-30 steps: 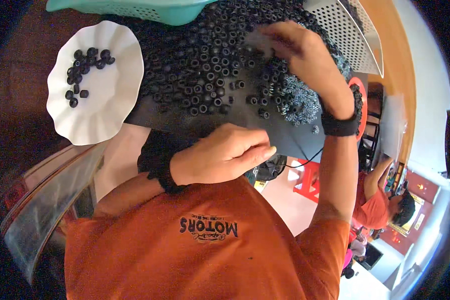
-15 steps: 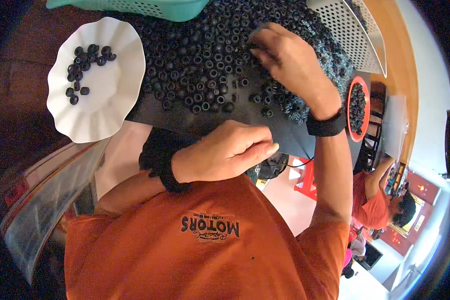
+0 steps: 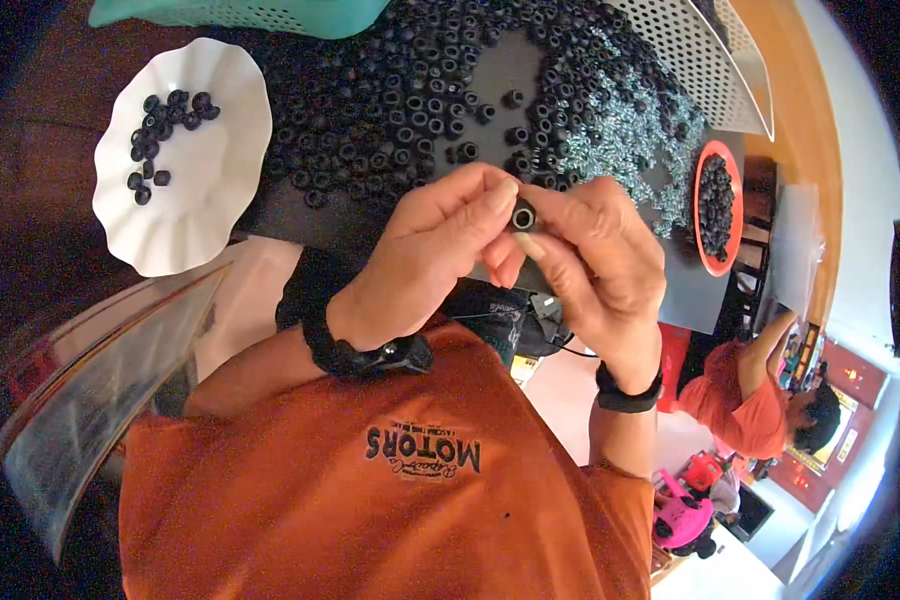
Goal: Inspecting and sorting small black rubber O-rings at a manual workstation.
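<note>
In front of my chest, both hands meet over the near edge of the dark table. My right hand [image 3: 610, 265] pinches a small black ring-ended knob [image 3: 523, 216] between thumb and forefinger, its round hollow end facing up. My left hand [image 3: 420, 250] is closed right beside it, thumb pressed to the fingers; whatever sits in that pinch is hidden. Beyond the hands spreads a heap of similar black knobs [image 3: 370, 110]. To its right lies a pile of small, shiny, clear or silvery pieces [image 3: 625, 135].
A white scalloped plate [image 3: 210, 210] with several black knobs is at left. A teal basket [image 3: 270, 15] stands at the far edge, a white perforated basket [image 3: 685, 55] at far right. A red-rimmed dish [image 3: 734, 210] holds dark pieces. Another person [image 3: 745, 390] is at right.
My right hand has come back from the heap toward my chest and now pinches a black knob. My left hand has risen to meet it. A bare patch shows in the heap.
</note>
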A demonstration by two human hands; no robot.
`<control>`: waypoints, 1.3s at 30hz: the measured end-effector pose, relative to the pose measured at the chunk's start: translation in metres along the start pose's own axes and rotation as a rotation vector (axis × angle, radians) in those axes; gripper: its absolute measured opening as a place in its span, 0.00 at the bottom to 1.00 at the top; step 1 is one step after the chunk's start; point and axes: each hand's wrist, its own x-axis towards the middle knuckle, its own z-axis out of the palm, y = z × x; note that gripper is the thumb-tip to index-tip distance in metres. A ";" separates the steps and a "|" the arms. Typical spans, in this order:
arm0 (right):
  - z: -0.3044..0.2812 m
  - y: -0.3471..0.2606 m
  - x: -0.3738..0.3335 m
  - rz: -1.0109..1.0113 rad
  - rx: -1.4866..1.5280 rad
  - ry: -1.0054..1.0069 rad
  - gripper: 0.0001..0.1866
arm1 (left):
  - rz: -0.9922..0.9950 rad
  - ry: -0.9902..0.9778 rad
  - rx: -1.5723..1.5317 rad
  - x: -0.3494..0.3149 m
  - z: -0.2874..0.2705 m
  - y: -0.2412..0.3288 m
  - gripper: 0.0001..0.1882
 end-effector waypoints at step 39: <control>-0.117 0.107 -0.049 0.466 -0.409 0.083 0.10 | -0.036 0.034 0.345 0.009 -0.001 -0.020 0.11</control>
